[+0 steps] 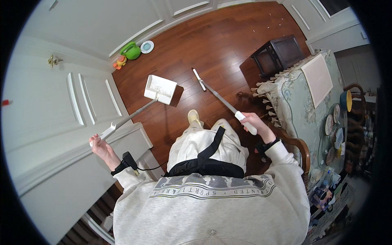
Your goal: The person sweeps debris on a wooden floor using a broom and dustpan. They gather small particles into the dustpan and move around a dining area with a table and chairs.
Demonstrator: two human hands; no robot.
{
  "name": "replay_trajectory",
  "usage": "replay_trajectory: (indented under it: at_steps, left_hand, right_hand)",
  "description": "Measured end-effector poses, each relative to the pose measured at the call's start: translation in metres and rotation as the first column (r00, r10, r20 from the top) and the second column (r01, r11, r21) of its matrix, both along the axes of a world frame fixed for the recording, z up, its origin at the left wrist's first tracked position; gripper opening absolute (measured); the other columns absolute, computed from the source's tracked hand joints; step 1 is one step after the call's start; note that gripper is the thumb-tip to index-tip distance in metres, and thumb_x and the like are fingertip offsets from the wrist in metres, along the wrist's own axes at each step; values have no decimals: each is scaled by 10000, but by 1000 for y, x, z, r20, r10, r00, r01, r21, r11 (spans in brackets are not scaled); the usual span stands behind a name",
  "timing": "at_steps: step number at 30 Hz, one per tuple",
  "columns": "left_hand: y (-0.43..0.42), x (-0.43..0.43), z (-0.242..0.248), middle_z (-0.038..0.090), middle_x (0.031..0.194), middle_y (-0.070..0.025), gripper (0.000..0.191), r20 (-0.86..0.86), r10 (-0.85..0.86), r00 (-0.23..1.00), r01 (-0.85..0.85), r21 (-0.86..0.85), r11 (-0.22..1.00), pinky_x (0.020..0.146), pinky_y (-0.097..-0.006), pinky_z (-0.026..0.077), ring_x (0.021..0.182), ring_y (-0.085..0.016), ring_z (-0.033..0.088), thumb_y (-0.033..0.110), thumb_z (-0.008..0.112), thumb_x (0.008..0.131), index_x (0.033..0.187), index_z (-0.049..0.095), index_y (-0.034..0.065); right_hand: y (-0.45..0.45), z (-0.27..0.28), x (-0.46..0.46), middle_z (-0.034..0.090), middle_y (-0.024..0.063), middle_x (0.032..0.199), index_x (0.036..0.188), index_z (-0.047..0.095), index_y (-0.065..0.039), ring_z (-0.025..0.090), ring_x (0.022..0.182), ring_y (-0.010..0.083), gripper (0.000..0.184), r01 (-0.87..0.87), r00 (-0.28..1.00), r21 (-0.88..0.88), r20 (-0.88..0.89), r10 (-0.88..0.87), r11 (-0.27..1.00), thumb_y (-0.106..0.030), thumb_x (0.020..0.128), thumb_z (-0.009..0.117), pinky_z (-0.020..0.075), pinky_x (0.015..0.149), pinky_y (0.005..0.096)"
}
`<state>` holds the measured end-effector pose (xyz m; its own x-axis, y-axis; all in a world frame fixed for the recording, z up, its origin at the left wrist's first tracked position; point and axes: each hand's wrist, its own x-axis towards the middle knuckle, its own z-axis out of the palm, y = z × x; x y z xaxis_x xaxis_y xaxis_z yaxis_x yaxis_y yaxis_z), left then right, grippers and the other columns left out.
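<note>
My left hand grips the white end of the handle of a long-handled white dustpan. Pale specks lie in its pan, which casts a shadow on the wood floor and seems to hang a little above it. In my right hand is the white grip of a long-handled floor broom or squeegee with a grey shaft. Its narrow white head points at the floor to the right of the dustpan; whether it touches the boards I cannot tell.
A green watering can, a toy duck and a plate sit by the left wall. Small white scraps lie on the far floor. At right stand a dark stool, a cloth-covered table with dishes, and a wooden chair.
</note>
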<state>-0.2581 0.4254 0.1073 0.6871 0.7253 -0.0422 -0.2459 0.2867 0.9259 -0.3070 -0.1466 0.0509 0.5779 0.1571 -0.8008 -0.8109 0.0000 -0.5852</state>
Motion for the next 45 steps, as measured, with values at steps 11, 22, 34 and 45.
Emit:
replay_trajectory:
  at_steps: [11, 22, 34, 45]
  left_hand:
    - [-25, 88, -14, 386, 724, -24, 144, 0, 7, 1000, -7, 114, 993, 833, -294, 320, 777, -166, 415, -68, 427, 603, 669, 394, 55]
    - [-123, 164, 1, 364, 696, -35, 133, -20, 205, 979, -202, 92, 975, 831, -311, 307, 814, -186, 398, -44, 431, 574, 623, 369, 63]
    - [-195, 284, 13, 358, 675, -20, 124, -26, 36, 999, -32, 140, 990, 826, -294, 311, 761, -152, 383, -37, 420, 587, 601, 371, 75]
    - [-233, 430, -21, 401, 722, -15, 120, -67, -178, 982, 178, 0, 984, 841, -316, 347, 792, -179, 438, -1, 489, 662, 679, 400, 77]
  right_hand:
    - [-27, -25, 190, 520, 72, 601, 809, 533, 43, 501, 443, 136, 149, 37, 994, 165, -105, -19, 986, -65, 706, 528, 398, 396, 238]
    - [-120, -107, 428, 497, 90, 595, 840, 415, 36, 503, 443, 130, 209, 167, 959, 486, -282, -27, 858, -68, 701, 532, 442, 388, 189]
    - [-334, -158, 561, 459, 184, 829, 1011, 408, 70, 504, 662, 191, 296, 538, 839, 642, -469, -274, 546, -20, 754, 526, 467, 564, 201]
    - [-340, -45, 611, 496, 100, 655, 942, 413, 13, 469, 414, 118, 233, 240, 966, 93, -123, -228, 966, -74, 748, 508, 424, 352, 207]
